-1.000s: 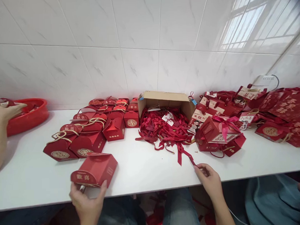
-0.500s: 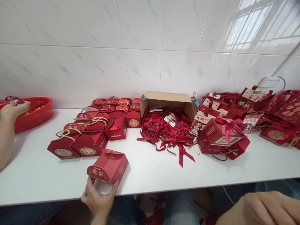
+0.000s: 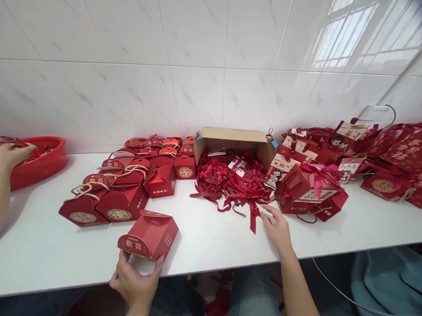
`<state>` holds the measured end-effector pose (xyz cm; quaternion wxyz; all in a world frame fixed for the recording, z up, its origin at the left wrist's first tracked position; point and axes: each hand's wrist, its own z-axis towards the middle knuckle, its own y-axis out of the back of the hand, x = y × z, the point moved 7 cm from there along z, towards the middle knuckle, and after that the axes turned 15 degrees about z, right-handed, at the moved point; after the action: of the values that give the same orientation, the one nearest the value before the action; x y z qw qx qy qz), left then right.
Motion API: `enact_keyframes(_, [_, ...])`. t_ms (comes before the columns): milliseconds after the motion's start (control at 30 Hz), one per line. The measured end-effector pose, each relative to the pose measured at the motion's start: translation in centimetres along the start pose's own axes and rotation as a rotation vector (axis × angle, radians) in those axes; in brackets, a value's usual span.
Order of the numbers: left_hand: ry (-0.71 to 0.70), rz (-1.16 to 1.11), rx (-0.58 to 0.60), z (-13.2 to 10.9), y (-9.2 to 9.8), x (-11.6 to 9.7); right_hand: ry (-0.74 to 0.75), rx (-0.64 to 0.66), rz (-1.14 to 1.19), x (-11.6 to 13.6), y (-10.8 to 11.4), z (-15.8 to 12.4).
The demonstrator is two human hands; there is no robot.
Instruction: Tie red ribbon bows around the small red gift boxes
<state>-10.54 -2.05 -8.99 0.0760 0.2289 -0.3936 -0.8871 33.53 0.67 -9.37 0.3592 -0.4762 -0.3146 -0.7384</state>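
Brought in from the lower right corner since half a second ago: right hand, now at the front of the ribbons. Held much as before, near the front edge of the tabletop: box, in the left hand. Half open around the near end, thumb on one side and fingers on the other. At the right hand, fingers loosely parted, index finger and thumb right by a dangling ribbon tail; cannot tell touch from near miss.

Smooth red card for the box, tilted, with a rounded flap and pale gold characters facing the left hand. Satiny and tangled, the ribbons, with white tags among them, spilling out of a brown carton. Left of it, rows of other boxes, some with gold medallions and twisted beige cord. To the right, a heap of printed packages and a glossy pink bow.

Plain white and smooth, the tabletop. At far left, another person's hand over a red plastic basin. Behind, a wall of shiny, grey-veined tiles, reflecting a barred window. Below, denim knees.
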Motion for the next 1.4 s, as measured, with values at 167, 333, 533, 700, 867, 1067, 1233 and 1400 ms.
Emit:
enact_keyframes(167, [-0.015,0.004,0.022,0.0,0.0,-0.2,0.075,0.151,-0.312,-0.7,-2.5,-1.5])
enact_keyframes(333, [-0.007,0.001,0.043,0.0,-0.1,-0.2,0.084,0.102,-0.217,-0.7,-2.0,-1.7])
enact_keyframes(533, [-0.011,-0.020,0.082,0.1,0.1,-0.2,0.061,-0.025,0.013,0.5,-0.7,-2.6])
enact_keyframes(700, [-0.028,-0.065,0.143,0.1,0.5,-0.6,0.047,0.282,0.073,6.5,-2.9,-6.0])
enact_keyframes(867, [-0.047,-0.074,0.158,-0.5,0.3,-1.1,-0.124,1.150,0.360,12.0,-6.8,-12.1])
enact_keyframes(1067, [-0.050,-0.066,0.172,-0.7,0.1,-1.4,-0.484,0.866,0.596,7.9,-7.4,-8.0])
enact_keyframes(1233, [-0.067,-0.048,0.160,-0.7,0.0,-1.3,0.188,0.037,0.259,13.7,-1.0,1.5])
enact_keyframes(1400, [-0.060,-0.028,0.136,-0.8,-0.2,-1.2,0.814,-1.033,0.281,17.4,7.2,-2.0])
